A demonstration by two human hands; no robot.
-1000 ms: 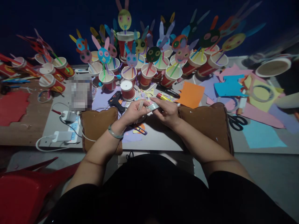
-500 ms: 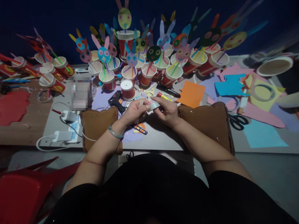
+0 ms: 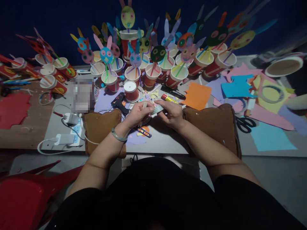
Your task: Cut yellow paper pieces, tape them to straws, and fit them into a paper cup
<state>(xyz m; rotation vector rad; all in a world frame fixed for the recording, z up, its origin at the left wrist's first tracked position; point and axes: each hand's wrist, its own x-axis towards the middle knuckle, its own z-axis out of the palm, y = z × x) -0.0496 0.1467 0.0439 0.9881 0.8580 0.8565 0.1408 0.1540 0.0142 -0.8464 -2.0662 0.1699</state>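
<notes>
Between my hands, above the table, is a pale, glossy roll of tape (image 3: 157,109), seen edge-on and partly covered by fingers. My right hand (image 3: 171,114) is closed around its right side. The fingers of my left hand (image 3: 140,113) pinch at its left side, with a small whitish piece (image 3: 145,104) sticking up beside the thumb; I cannot make out what it is. Just beyond are paper scraps (image 3: 150,95), a glue stick (image 3: 168,98) and a black marker (image 3: 173,92). A black glue gun (image 3: 120,103) lies left of my left hand, and a purple-handled tool (image 3: 145,132) below it.
Paper cups (image 3: 152,75) with paper rabbit heads on straws crowd the back. Brown cushions (image 3: 103,127) flank my forearms. Left are a power strip (image 3: 76,135) with chargers and a red chair (image 3: 24,201). Black-handled scissors (image 3: 246,124) and coloured paper (image 3: 273,135) lie right.
My hands stay almost in place, with the tape roll turned slightly between the fingers. The whole view has shifted very slightly.
</notes>
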